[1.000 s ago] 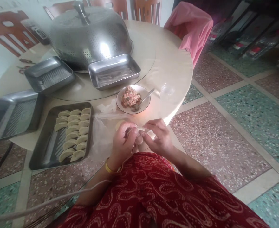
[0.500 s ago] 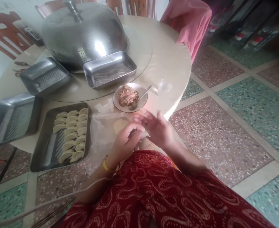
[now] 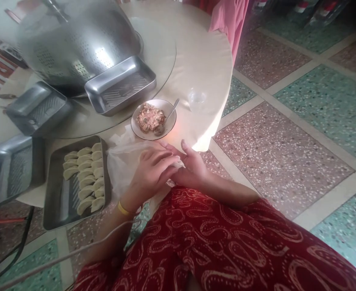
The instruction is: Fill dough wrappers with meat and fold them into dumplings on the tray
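My left hand [image 3: 155, 166], a yellow band at its wrist, has its fingers bent over a piece of pale dumpling dough [image 3: 179, 164]. Most of that dough is hidden, so its shape is not clear. My right hand [image 3: 193, 165] lies against the left, palm turned inward, thumb raised and fingers stretched out, touching the same dough. Just beyond both hands stands a white bowl [image 3: 169, 130] of minced filling [image 3: 150, 117], a spoon [image 3: 172, 110] resting in it. Folded dumplings [image 3: 86, 166] sit in rows in a metal tray [image 3: 53, 186] on the left.
A clear plastic bag [image 3: 117, 163] lies beside the left hand. Three more metal trays, including one [image 3: 120, 87] near the bowl, surround a large perforated steel cover [image 3: 83, 44]. A clear cup [image 3: 197, 99] stands near the table's right edge. A cable [image 3: 75, 252] crosses my left arm.
My left hand's fingers have come over the dough and against my right hand, which was spread apart from it. The view has shifted, and the left hand now covers the round wrapper on the bag.
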The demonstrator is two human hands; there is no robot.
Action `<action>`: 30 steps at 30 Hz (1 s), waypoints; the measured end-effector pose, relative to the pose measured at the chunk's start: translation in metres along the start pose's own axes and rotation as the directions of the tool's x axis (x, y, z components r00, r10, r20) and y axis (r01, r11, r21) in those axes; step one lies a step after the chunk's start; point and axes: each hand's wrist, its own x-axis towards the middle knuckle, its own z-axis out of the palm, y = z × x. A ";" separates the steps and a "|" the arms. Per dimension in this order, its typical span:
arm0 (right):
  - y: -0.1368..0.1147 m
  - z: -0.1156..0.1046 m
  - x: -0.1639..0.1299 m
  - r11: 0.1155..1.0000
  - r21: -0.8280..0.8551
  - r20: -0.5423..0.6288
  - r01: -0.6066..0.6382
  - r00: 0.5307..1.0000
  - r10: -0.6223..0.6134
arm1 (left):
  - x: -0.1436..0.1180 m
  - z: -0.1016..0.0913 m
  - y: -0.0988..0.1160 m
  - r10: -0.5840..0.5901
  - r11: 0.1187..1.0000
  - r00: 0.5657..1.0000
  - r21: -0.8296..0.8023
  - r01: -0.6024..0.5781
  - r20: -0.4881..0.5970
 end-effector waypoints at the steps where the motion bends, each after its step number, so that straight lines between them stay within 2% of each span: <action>1: 0.000 0.001 -0.001 1.000 0.006 -0.007 -0.003 1.000 0.003 | 0.001 -0.002 -0.001 -0.010 1.000 0.999 -0.014 0.010 0.033; 4: -0.001 0.002 -0.002 0.999 0.045 -0.035 -0.011 0.999 0.013 | 0.005 -0.005 -0.001 0.025 0.999 0.993 -0.051 -0.019 0.118; 9: -0.003 0.002 -0.003 0.995 0.097 -0.063 -0.013 0.998 0.019 | 0.017 -0.010 0.003 0.137 0.989 0.979 0.033 -0.143 0.150; 15: 0.001 -0.004 -0.003 0.995 -0.082 0.080 0.050 0.996 -0.043 | 0.027 -0.011 0.002 0.280 0.956 0.951 0.048 -0.288 0.134; 18: 0.001 -0.007 -0.002 0.980 -0.168 0.098 0.110 0.991 -0.094 | 0.030 -0.011 0.001 0.305 0.945 0.942 0.079 -0.317 0.140; 20: 0.001 -0.007 -0.001 0.987 -0.131 0.078 0.098 0.993 -0.088 | 0.032 -0.011 0.003 0.316 0.939 0.935 0.090 -0.333 0.162; 27: -0.003 -0.005 -0.002 0.983 0.166 0.048 -0.073 0.997 0.066 | 0.035 -0.003 0.004 0.339 0.929 0.910 0.069 -0.364 0.238; 30: -0.005 -0.007 -0.004 0.960 0.248 0.048 -0.133 0.991 0.125 | 0.036 -0.002 0.002 0.370 0.920 0.905 0.051 -0.388 0.211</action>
